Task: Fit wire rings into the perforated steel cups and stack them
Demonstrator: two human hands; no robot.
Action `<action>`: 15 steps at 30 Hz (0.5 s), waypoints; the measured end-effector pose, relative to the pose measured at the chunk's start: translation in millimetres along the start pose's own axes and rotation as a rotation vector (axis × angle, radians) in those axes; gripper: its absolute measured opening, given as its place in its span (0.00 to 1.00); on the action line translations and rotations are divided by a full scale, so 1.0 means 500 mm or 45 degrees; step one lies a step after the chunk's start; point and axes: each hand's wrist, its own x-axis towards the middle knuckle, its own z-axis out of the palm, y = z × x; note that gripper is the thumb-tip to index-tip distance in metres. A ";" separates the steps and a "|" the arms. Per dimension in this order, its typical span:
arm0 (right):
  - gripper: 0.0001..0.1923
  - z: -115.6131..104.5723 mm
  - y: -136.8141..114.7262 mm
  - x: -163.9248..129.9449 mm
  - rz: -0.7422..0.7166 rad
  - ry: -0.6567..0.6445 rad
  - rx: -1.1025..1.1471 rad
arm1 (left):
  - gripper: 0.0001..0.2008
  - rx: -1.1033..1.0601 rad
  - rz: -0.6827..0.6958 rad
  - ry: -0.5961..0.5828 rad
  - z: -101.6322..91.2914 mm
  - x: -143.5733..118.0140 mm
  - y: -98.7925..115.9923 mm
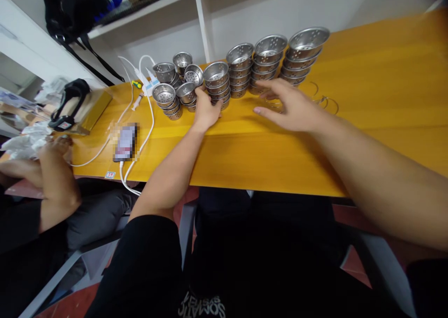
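Resting on yellow table [252,155], left hand [206,110] cups fingers against short stack of perforated metal cups [217,82], touching its base. Right hand [292,107] open, fingers spread flat, palm down, just before 3 taller cup stacks [271,61]. Wire rings [329,102] lie beside right wrist. Phone [125,142] with white cable [149,117] sits left; another person's hand [56,145] at table's left edge.

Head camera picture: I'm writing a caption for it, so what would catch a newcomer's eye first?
The stacks of holed metal cups in a row at the back of the yellow table. The left hand touches one stack, and the right hand lies flat, fingers spread, before the taller stacks. At far left, another person's hand rests near a phone.
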 end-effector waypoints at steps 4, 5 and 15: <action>0.42 0.005 0.004 -0.001 0.016 -0.012 0.028 | 0.25 -0.175 -0.117 0.013 0.015 0.006 -0.004; 0.42 0.005 0.004 -0.002 0.020 -0.012 0.033 | 0.24 -0.187 -0.107 0.032 0.016 0.006 -0.001; 0.39 0.006 0.008 -0.003 0.034 -0.032 0.063 | 0.11 0.137 0.064 -0.031 0.004 -0.006 0.024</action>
